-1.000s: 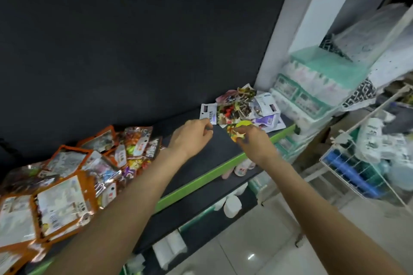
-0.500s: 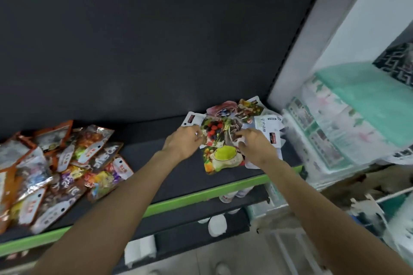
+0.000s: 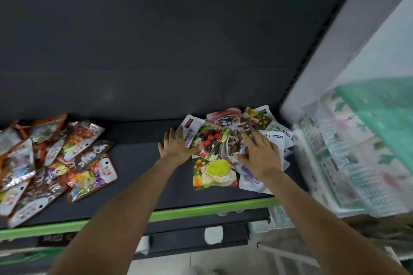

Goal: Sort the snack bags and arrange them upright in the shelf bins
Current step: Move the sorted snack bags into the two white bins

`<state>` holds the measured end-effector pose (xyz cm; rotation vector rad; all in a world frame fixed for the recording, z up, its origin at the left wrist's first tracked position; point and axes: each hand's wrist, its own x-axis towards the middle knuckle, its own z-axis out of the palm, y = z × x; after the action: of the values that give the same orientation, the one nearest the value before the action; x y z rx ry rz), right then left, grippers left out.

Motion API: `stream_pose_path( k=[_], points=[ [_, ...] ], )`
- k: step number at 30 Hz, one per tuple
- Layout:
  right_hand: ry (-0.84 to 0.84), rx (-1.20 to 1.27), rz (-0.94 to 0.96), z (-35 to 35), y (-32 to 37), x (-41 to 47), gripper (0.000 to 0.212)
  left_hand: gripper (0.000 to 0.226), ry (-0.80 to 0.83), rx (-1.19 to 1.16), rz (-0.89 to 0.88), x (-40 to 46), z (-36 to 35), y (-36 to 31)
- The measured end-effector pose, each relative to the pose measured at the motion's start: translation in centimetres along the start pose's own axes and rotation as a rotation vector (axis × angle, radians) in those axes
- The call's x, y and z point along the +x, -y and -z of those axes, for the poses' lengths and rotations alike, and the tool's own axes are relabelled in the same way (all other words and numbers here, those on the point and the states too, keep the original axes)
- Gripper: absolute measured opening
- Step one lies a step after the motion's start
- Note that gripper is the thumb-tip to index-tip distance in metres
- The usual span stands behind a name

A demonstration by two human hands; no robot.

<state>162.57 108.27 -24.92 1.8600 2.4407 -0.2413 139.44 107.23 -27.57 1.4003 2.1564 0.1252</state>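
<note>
Clearly risky: left hand [image 3: 178, 148] and right hand [image 3: 260, 156], fingers spread flat (gripping nothing) on overlapping snack bags [image 3: 214, 140]; slick pile could slide off shelf [image 3: 138, 169].

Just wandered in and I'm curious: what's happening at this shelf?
A person is sorting snack bags on a dark shelf with a green front edge. Both hands, the left hand and the right hand, rest with spread fingers on a loose pile of fruit-print bags at the right end. Another heap of orange-edged bags lies flat at the left. None stands upright yet.
</note>
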Motion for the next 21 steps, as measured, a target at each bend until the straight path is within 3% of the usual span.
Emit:
stream_pose_path(
  k=[5, 10, 13, 17, 21],
  points=[
    [0.021, -0.01, 0.005, 0.4, -0.9, 0.5, 0.082, 0.103, -0.126, -0.092, 0.044, -0.1, -0.1, -0.3],
    [0.003, 0.066, 0.053, 1.3, -2.1, 1.0, 0.077, 0.035, -0.26, -0.477, 0.013, -1.6, 2.1, 0.7],
    [0.01, 0.066, 0.038, 1.6, -2.4, 1.3, 0.081, 0.026, -0.343, -0.574, -0.018, -3.7, 4.1, 1.8],
    [-0.006, 0.089, -0.044, 1.6, -2.5, 0.7, 0.073, 0.019, -0.449, -0.532, -0.161, -6.5, 6.1, 0.9],
    [0.01, 0.138, -0.05, 1.4, -2.6, -0.3, 0.064, 0.02, -0.56, -0.281, -0.481, -8.6, 6.6, -2.9]
  ],
)
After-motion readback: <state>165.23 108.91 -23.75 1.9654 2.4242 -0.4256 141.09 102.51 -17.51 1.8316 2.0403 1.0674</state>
